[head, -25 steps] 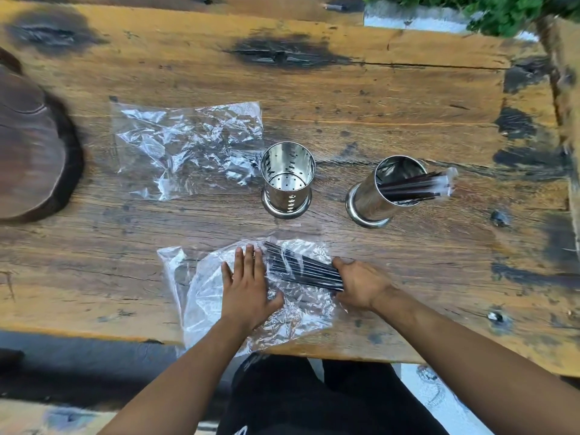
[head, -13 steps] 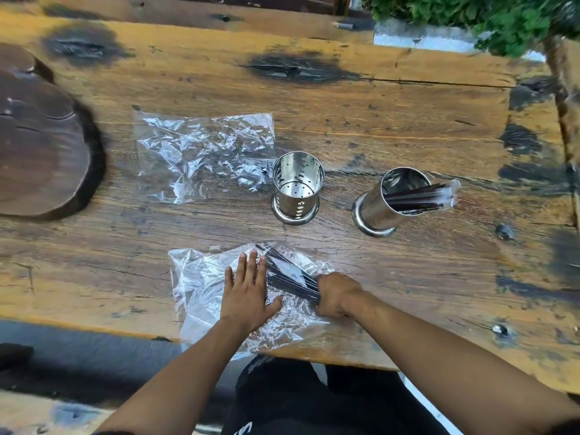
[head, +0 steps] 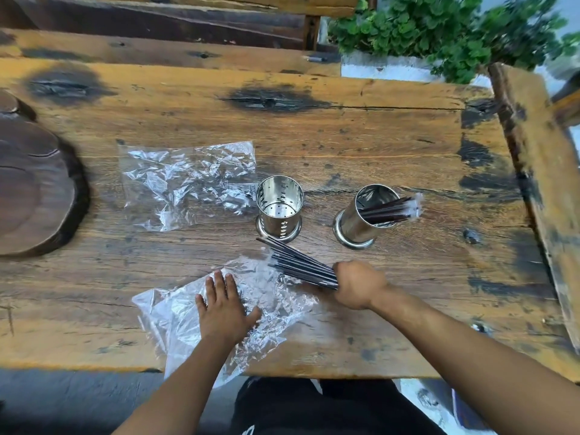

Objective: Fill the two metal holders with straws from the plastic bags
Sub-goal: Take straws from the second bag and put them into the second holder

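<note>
The right hand [head: 357,282] grips the straws [head: 298,263]; their tips point upper-left, just below the empty holder [head: 279,208].

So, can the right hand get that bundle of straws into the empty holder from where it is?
Probably yes. The right hand grips the straws, whose tips already point at the empty holder; its mouth is open and nothing lies between.

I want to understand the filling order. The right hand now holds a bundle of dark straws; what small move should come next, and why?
Probably lift the bundle of straws in the right hand and stand it in the empty holder. That holder has nothing inside, while the other holder already has straws. The left hand lies flat on the plastic bag.
</note>
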Demonstrator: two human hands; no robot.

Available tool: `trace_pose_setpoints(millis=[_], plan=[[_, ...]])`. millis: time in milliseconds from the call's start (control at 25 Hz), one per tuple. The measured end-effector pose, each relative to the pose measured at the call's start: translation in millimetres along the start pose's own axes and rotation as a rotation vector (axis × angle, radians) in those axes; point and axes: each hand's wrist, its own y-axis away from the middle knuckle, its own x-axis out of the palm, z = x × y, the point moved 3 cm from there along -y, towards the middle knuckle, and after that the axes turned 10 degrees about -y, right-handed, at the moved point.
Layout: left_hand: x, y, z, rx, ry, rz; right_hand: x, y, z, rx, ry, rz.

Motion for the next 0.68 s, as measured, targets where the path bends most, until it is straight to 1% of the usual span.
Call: trace_pose_setpoints(millis=[120, 240, 320, 400, 480, 560, 680], plan=[[-6.9, -1.5, 3.1, -0.029, 0.039, -0.013, -35.1, 15.4, 34.2, -0.086, 0.058, -0.113], [-12.9, -5.7, 7.4, -0.07, 0.055, -0.019, -74.4, 25.9, 56.7, -0.105, 0.107, -0.231], [-15.1, -7.1, 10.3, -0.083, 0.065, -0.01, -99.1, 24.9, 62.5, -0.08, 0.145, -0.302], [-15.3, -7.3, 12.6, -0.091, 0.078, 0.0, -120.3, 19.3, 64.2, -0.021, 0.235, -0.333], [-15.9, -6.2, 14.7, -0.092, 0.076, 0.008, -136.9, 14.1, 65.4, 0.048, 0.358, -0.304], [-14.1, -4.1, 15.5, -0.097, 0.075, 0.015, -147.3, 10.5, 69.4, 0.098, 0.488, -0.225], [-9.2, 0.4, 18.4, -0.103, 0.086, 0.028, -154.6, 3.6, 82.8, 0.103, 0.666, -0.136]])
